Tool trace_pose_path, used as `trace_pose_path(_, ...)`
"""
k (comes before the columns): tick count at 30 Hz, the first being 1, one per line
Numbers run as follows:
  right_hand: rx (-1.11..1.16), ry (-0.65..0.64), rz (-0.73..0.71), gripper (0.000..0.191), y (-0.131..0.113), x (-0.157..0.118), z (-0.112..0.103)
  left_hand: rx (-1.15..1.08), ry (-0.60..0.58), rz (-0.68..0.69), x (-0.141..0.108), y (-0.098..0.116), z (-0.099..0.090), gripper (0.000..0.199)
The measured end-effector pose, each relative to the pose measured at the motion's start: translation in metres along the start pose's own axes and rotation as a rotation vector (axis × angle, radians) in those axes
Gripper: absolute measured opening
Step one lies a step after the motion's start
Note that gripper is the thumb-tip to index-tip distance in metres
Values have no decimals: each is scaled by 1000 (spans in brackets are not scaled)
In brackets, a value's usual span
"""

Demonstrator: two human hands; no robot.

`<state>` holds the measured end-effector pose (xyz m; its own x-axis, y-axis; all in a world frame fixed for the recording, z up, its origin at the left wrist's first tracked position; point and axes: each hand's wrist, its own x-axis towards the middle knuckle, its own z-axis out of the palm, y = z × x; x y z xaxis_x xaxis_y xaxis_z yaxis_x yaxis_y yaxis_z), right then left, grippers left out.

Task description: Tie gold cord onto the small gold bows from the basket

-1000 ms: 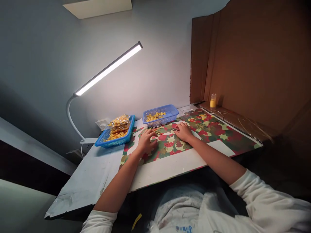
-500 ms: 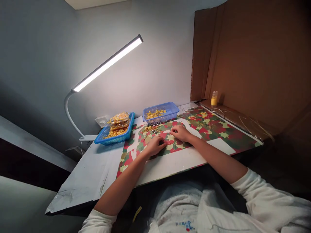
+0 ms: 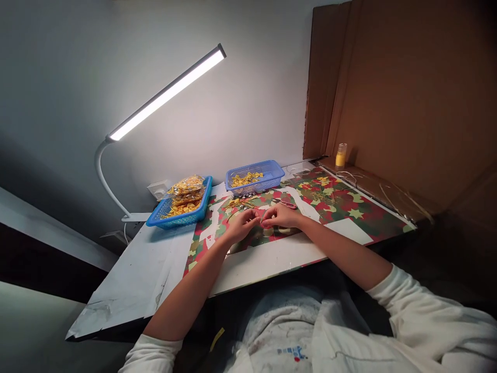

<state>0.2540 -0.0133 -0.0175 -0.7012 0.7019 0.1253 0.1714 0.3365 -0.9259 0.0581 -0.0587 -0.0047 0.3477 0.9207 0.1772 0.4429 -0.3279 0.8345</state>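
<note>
My left hand (image 3: 244, 225) and my right hand (image 3: 282, 215) meet above the patterned sheet, fingertips pinched and almost touching. Whatever lies between the fingers is too small to make out. Just beyond the left hand is a loose pile of thin gold ties (image 3: 237, 203), with small silvery balls (image 3: 245, 196) by it. A pink-handled tool (image 3: 289, 205), its kind unclear, rests behind my right hand. The red, green and yellow camouflage sheet (image 3: 355, 213) covers much of the tabletop beneath both hands.
A blue basket (image 3: 159, 221) at the left holds bagged yellow pieces (image 3: 187, 185). Behind the hands stands a periwinkle basket (image 3: 276, 178) with gold bows (image 3: 246, 178). A lit lamp (image 3: 171, 93) arches over the left side. Cardboard (image 3: 388, 103) walls the right, near a yellow-filled bottle (image 3: 340, 156).
My hands have come together from a wider gap, the right moving left and toward me. The pink-handled tool now shows behind it. The view has shifted slightly.
</note>
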Motion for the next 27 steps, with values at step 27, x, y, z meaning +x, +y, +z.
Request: trace_pose_path(27, -57, 263, 64, 22, -11, -3, -18, -155, -414, -376, -12, 3, -54, 42)
